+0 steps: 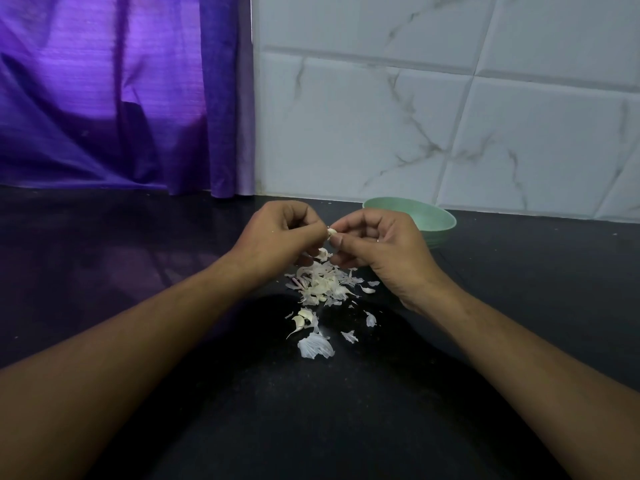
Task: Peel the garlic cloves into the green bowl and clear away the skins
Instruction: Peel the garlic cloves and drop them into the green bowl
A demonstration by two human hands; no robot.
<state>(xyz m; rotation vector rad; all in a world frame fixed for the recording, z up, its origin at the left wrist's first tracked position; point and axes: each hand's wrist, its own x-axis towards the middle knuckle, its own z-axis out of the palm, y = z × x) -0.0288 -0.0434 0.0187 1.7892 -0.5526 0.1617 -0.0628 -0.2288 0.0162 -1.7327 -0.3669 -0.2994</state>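
Observation:
My left hand and my right hand meet above the dark counter, and both pinch one small white garlic clove between their fingertips. Another pale piece shows just under the fingers. Directly below lies a heap of papery garlic skins. Nearer to me sit two unpeeled cloves and a few larger loose skins. The green bowl stands behind my right hand, close to the wall; my hand hides much of its inside.
The black counter runs to a white marble-tiled wall at the back right. A purple curtain hangs at the back left and reaches the counter.

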